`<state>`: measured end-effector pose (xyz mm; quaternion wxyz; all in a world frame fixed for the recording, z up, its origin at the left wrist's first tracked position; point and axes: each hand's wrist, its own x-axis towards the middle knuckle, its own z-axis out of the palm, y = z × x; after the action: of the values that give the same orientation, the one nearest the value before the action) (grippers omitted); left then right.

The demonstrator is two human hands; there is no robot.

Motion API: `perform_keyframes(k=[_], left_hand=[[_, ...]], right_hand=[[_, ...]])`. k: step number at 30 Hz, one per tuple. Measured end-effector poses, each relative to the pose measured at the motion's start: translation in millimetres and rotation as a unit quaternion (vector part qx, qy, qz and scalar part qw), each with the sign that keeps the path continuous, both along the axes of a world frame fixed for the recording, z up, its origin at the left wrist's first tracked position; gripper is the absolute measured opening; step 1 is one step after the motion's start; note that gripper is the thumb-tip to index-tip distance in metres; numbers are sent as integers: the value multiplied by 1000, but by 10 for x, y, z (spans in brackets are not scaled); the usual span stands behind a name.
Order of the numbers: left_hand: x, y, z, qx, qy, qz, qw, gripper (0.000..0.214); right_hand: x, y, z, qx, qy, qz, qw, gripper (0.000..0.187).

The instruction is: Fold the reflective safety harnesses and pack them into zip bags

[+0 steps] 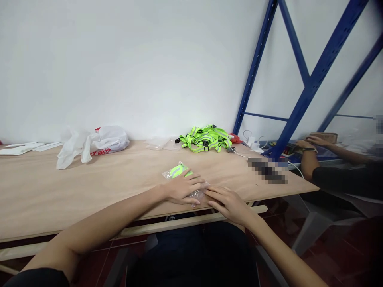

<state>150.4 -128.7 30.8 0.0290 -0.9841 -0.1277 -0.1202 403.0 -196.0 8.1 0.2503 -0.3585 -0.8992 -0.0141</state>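
Observation:
A clear plastic bag holding a folded neon-green reflective strap (178,171) lies near the front edge of the plywood table (89,187). My left hand (183,188) rests flat on the near end of that bag, fingers stretched out. My right hand (228,202) lies flat beside it at the table's edge, its fingertips touching the bag's right end. Further back a heap of loose neon-green reflective straps (206,138) with black buckles sits against the wall.
White plastic bags (92,144) and flat white bags (22,147) lie at the back left. A blue shelving frame (302,95) rises at the right, with white cables (253,144) by it. Another person's arms (317,153) work at the far right.

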Motion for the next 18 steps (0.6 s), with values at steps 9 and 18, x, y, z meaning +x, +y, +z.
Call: perform_keyframes(k=[9,18], left_hand=[[-67,-121,38,-61,-78,-57,993,26],[-56,-94,9,-55,-93,-64,992,23]], right_hand=[[-9,7,-40,28,0,-10,1000,31],[38,48,-175,109,8,1,994,27]])
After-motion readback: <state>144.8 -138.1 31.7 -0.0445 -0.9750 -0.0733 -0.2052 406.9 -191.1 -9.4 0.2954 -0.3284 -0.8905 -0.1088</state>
